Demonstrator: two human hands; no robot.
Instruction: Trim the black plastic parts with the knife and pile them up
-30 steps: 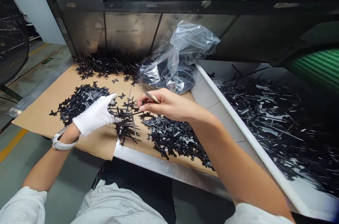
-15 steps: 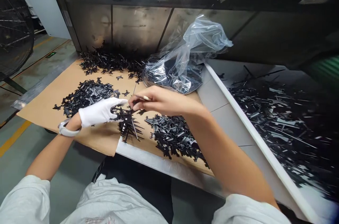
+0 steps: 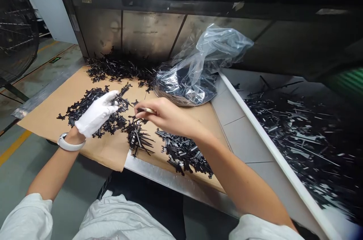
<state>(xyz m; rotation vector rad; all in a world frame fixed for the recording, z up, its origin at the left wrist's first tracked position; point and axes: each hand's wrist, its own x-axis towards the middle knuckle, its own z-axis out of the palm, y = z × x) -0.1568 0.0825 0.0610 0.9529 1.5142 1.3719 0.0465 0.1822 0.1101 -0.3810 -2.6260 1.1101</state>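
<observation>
My left hand (image 3: 98, 115), in a white glove with a white band at the wrist, is over the left pile of small black plastic parts (image 3: 87, 102). Its thumb and forefinger are around a thin black plastic part (image 3: 122, 99); the exact grip is partly hidden. My bare right hand (image 3: 164, 115) is closed on a slim tool with a pale end (image 3: 149, 110), whose kind I cannot make out. Just below its fingertips lies a bunch of thin black sticks (image 3: 138, 138), like moulding runners. Another heap of black parts (image 3: 187, 149) is near my right forearm.
Brown cardboard (image 3: 53, 100) covers the metal table. Behind are a dark heap of black pieces (image 3: 113, 66) and a clear plastic bag (image 3: 190, 81) holding dark contents. To the right, a white divider (image 3: 263, 134) borders a bay of black scraps (image 3: 300, 134). A metal panel (image 3: 150, 30) stands behind.
My left hand has moved left and away from my right hand, onto the left pile. My right hand stays near the bunch of sticks, still gripping the slim tool.
</observation>
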